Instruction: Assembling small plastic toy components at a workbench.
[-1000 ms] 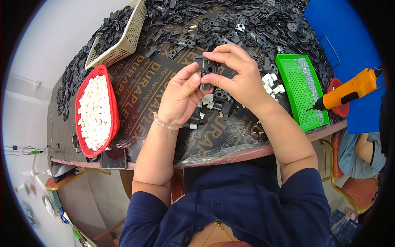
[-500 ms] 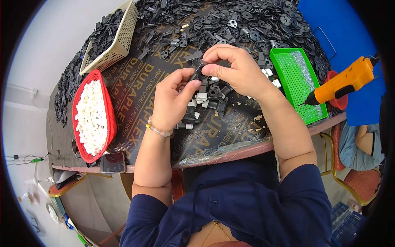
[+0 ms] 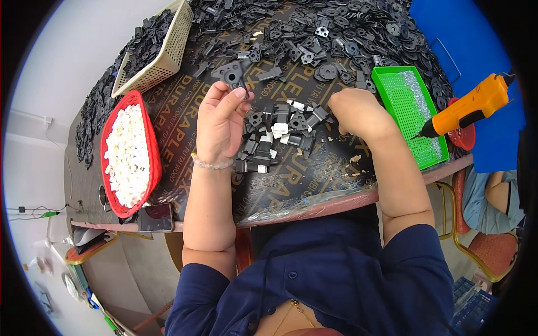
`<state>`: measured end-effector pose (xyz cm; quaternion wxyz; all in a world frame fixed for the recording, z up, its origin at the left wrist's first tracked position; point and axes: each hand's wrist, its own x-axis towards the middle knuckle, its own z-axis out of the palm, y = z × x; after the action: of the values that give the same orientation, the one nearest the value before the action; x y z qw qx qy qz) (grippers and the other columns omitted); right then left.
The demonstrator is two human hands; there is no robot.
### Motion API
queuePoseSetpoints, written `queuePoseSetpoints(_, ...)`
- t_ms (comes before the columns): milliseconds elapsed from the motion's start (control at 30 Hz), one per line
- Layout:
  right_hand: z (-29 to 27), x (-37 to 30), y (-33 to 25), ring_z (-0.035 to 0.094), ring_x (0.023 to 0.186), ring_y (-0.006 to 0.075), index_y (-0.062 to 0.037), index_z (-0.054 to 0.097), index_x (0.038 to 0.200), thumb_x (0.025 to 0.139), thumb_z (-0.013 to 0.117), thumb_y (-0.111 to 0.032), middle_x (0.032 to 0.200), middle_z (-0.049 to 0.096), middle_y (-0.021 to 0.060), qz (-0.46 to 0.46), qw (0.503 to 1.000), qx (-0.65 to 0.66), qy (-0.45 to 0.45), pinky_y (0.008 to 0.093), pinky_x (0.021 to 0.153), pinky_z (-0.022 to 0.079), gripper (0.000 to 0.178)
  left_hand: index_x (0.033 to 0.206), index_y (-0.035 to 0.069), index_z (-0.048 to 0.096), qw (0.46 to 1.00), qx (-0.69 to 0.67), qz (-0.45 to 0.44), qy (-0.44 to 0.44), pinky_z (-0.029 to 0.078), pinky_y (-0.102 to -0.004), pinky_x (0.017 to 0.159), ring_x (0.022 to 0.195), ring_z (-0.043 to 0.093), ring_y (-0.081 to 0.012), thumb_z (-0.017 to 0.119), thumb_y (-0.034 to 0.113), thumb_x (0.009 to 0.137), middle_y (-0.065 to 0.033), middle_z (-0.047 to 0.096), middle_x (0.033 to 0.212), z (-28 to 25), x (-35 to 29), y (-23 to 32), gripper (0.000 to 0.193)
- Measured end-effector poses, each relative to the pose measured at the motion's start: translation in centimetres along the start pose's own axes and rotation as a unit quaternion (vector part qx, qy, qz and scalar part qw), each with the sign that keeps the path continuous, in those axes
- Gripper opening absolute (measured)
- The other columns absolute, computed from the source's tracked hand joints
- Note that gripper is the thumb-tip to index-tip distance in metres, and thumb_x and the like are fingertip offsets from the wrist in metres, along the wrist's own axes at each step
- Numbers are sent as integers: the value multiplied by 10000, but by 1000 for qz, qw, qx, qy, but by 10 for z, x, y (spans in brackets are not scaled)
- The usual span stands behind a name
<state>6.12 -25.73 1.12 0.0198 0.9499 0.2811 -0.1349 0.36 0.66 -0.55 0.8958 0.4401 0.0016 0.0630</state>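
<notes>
My left hand (image 3: 219, 123) is raised above the table, its thumb and fingers pinching a black plastic part (image 3: 232, 75) with a round hole in its flat plate. To the right, my right hand (image 3: 358, 113) is lowered close to the tabletop, its fingers curled down. Its fingertips are hidden beneath it, so I cannot make out what they hold. Between my hands lies a small heap of black parts with white caps (image 3: 280, 130), several of them fitted together. A red basket (image 3: 154, 159) of small white pieces stands to the left of my left forearm.
A green tray (image 3: 383, 89) of small silvery screws lies at the right, with an orange electric screwdriver (image 3: 469, 106) over it. A red bowl (image 3: 469, 139) stands behind the screwdriver. Black parts (image 3: 342, 33) cover the far table. A cream basket (image 3: 159, 70) and a phone (image 3: 156, 217) are at the left.
My hands have come apart. The left has turned and lifted the black part up and left; the right has moved right and down toward the table, uncovering the heap.
</notes>
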Motion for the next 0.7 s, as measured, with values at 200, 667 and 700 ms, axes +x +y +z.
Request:
queuePoseSetpoints(200,-2,11,9,693,859,307,-4,708,939,777,715,-65,941,701,166,-15,973,156,172,377,795,552,173,1312,62,423,1000,-1,-19,3,554,-317,768,915,680,-242,666,-3,902,-116,677,1023,13,-4,8,481)
queuePoseSetpoints(667,5,19,-51,658,871,100,9,633,1166,902,687,-50,963,681,34,-125,666,723,133,253,778,541,276,1315,55,419,995,77,67,-19,556,-303,808,956,646,-164,672,-62,877,-97,619,1095,29,-12,-9,520)
queuePoseSetpoints(700,5,20,-52,669,880,117,17,634,1172,910,677,-50,975,688,48,-133,661,725,139,268,795,551,274,1335,51,415,992,96,85,-13,555,-298,817,964,644,-161,676,-67,872,-99,615,1110,32,-14,-9,544)
